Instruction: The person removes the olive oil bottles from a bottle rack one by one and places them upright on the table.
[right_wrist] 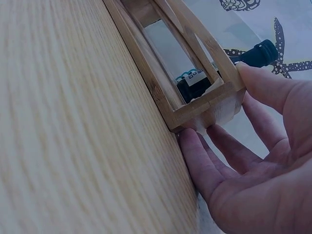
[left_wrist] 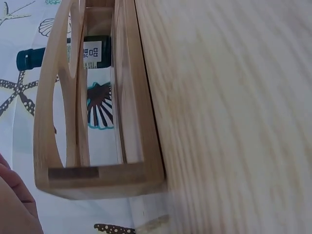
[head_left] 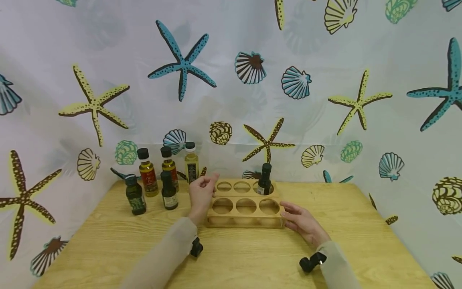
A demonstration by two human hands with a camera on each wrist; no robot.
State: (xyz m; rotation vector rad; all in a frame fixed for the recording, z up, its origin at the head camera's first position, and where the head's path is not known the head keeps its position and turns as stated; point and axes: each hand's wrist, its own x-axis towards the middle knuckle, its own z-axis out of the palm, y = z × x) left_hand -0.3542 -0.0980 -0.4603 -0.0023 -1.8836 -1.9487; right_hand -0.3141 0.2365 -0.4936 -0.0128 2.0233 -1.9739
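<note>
A two-tier wooden bottle rack with round holes stands on the table, several holes unfilled. One dark green bottle with a dark cap sits upright in the back row's right hole. At the rack's right end, my right hand grips the edge, its thumb at the top corner and fingertips lower on the end face. My left hand is beside the rack's left end near the back tier, fingers loosely bent. In the left wrist view only part of that hand shows, apart from the rack's front part.
Left of the rack stand a small dark bottle, a green bottle, two red-labelled oil bottles and a pale yellow bottle. A shell-and-starfish curtain borders the wooden table behind and at the sides.
</note>
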